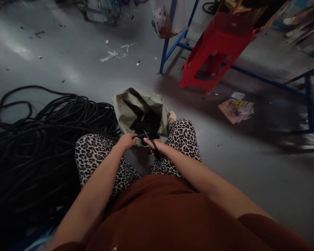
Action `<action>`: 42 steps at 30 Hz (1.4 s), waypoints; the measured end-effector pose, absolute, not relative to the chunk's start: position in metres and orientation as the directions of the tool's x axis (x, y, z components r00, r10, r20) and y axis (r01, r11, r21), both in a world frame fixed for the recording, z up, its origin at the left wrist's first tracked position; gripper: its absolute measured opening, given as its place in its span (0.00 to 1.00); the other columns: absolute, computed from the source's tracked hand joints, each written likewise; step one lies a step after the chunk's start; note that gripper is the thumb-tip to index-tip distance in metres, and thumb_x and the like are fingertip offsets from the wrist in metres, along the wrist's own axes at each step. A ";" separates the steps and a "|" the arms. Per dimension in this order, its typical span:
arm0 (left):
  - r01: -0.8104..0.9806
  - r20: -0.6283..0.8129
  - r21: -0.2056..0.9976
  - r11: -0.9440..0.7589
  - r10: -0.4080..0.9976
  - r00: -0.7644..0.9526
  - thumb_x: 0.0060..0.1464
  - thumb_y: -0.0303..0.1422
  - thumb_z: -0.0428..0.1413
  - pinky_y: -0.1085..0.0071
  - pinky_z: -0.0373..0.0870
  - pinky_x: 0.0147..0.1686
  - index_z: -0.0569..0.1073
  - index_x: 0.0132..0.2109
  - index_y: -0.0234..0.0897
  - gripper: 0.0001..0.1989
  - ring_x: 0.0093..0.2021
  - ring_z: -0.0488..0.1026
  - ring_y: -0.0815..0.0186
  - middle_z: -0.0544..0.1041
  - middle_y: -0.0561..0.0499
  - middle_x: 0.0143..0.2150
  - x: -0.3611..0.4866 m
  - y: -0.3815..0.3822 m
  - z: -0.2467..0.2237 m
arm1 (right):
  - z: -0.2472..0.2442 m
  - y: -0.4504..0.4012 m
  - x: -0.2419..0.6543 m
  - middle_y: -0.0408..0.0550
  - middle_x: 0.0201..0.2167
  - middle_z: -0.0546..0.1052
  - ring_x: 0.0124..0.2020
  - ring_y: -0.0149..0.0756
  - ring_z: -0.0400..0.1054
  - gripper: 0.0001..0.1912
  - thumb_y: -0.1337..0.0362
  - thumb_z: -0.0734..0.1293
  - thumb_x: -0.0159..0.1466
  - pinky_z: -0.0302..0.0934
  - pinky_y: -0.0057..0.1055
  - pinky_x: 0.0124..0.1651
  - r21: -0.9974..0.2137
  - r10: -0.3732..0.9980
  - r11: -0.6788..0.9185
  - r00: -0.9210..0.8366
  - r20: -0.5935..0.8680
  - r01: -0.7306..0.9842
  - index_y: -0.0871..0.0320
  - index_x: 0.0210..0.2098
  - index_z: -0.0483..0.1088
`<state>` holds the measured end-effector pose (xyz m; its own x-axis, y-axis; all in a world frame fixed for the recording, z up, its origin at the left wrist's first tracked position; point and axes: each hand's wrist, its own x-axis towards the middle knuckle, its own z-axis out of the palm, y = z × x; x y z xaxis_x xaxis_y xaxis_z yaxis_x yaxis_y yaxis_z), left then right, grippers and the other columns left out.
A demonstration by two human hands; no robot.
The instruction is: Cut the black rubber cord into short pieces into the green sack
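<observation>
Premises: apparently a workshop or factory floor. Evidence, sited from the red plastic stool (219, 38): bare grey floor (75, 66) around it; a blue metal frame (163, 59) beside it; plastic scraps (113, 54) to its left; bulk black tubing (75, 111) and an open sack (124, 109) lower left.

Top (157, 216), rust-brown, short sleeves (267, 228); trousers (184, 139), leopard print, dark spots on pale ground; one pale shoe (173, 115), partly hidden.
</observation>
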<state>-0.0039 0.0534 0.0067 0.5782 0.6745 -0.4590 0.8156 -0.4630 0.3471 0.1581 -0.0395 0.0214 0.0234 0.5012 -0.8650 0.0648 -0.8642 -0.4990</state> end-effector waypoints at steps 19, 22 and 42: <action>0.851 -0.496 0.225 -0.475 0.695 0.520 0.55 0.40 0.45 0.71 0.65 0.43 0.72 0.49 0.45 0.18 0.46 0.71 0.63 0.76 0.50 0.45 -0.006 0.055 0.008 | 0.003 -0.037 0.162 0.40 0.10 0.62 0.08 0.26 0.56 0.26 0.43 0.62 0.57 0.55 0.22 0.10 -0.478 0.502 -0.861 0.131 -0.855 0.173 0.63 0.28 0.66; 0.845 -0.512 0.191 -0.499 0.684 0.520 0.55 0.40 0.44 0.70 0.66 0.42 0.73 0.48 0.44 0.18 0.45 0.72 0.61 0.77 0.49 0.44 -0.006 0.055 0.006 | -0.002 -0.037 0.163 0.40 0.10 0.62 0.08 0.26 0.56 0.25 0.44 0.64 0.56 0.55 0.22 0.10 -0.457 0.484 -0.870 0.143 -0.863 0.184 0.63 0.27 0.66; 0.841 -0.578 0.124 -0.526 0.651 0.492 0.54 0.40 0.43 0.69 0.66 0.41 0.73 0.46 0.43 0.18 0.45 0.71 0.61 0.76 0.47 0.43 -0.005 0.054 0.009 | 0.010 -0.037 0.163 0.41 0.09 0.63 0.08 0.27 0.56 0.23 0.46 0.66 0.54 0.55 0.23 0.12 -0.426 0.495 -0.843 0.163 -0.854 0.329 0.62 0.21 0.66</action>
